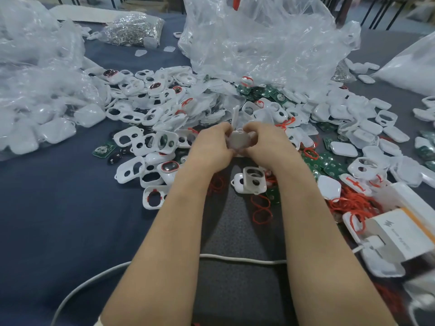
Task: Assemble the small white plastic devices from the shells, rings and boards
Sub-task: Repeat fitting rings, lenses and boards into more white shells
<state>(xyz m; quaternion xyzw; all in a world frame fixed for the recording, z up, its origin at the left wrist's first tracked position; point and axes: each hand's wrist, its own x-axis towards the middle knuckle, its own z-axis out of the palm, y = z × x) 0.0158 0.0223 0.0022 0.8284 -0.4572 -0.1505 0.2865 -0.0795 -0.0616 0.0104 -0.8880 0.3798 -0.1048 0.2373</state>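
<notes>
Pinching from both sides, left hand (211, 147) and right hand (266, 142) curl their fingers (226, 130) tight round one white shell (239, 141), held above the tabletop (58, 220) dead centre, forearms reaching straight out. At eleven o'clock loose shells (150, 109) heap up, green boards (329, 165) at three, red rings (261, 208) at five, plastic bag (259, 43) at twelve.

Light is soft, cool and fairly dim, falling from above. Glare streaks the crumpled clear plastic bags (259, 43) at 12 o'clock. The left hand (211, 143), right hand (267, 140) and the small white plastic shell (237, 141) they pinch look slightly blurred. Edges bow; the white cardboard box (397, 234) at 4 o'clock smears.
</notes>
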